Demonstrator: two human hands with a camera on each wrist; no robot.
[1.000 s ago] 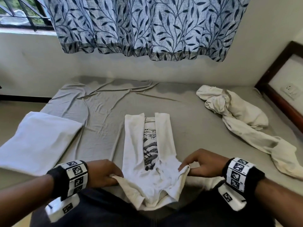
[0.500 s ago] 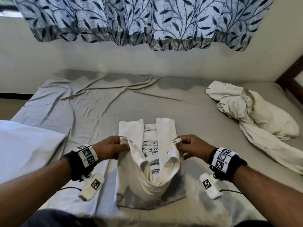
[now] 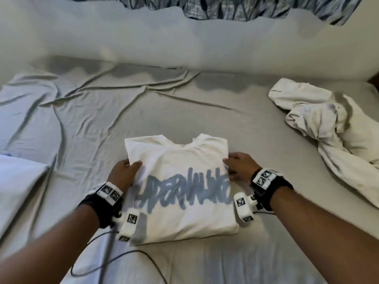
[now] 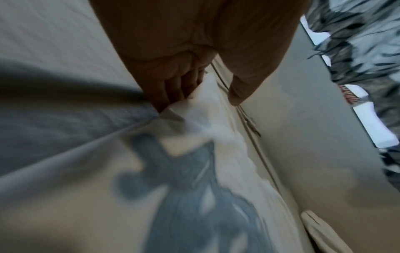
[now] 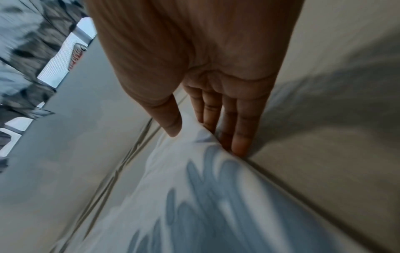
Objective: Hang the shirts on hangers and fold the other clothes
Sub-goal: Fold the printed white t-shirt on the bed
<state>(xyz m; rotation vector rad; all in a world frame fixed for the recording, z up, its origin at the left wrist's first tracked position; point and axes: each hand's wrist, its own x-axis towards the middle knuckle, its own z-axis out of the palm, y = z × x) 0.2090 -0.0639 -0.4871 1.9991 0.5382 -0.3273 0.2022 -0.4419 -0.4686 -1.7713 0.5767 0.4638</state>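
A white T-shirt (image 3: 180, 193) lies folded in a rectangle on the grey bed sheet (image 3: 102, 111), its grey-blue lettering facing up and its collar at the far edge. My left hand (image 3: 125, 171) pinches its left edge, thumb on top and fingers underneath. My right hand (image 3: 238, 167) holds the right edge the same way. In the left wrist view the fabric (image 4: 216, 137) runs between thumb and fingers of the left hand (image 4: 201, 101). The right wrist view shows the right hand (image 5: 205, 137) with its thumb over the shirt (image 5: 194, 196) and its fingers along the edge.
A crumpled cream garment (image 3: 328, 128) lies at the right of the bed. A white pillow (image 3: 18, 187) sits at the left edge. A black cable (image 3: 114, 259) trails over the sheet near me. The wall and a leaf-print curtain (image 3: 246, 7) bound the far side.
The long, narrow shirt has been folded over from its near end into a compact rectangle, lettered side up. Both hands moved forward and now hold its side edges.
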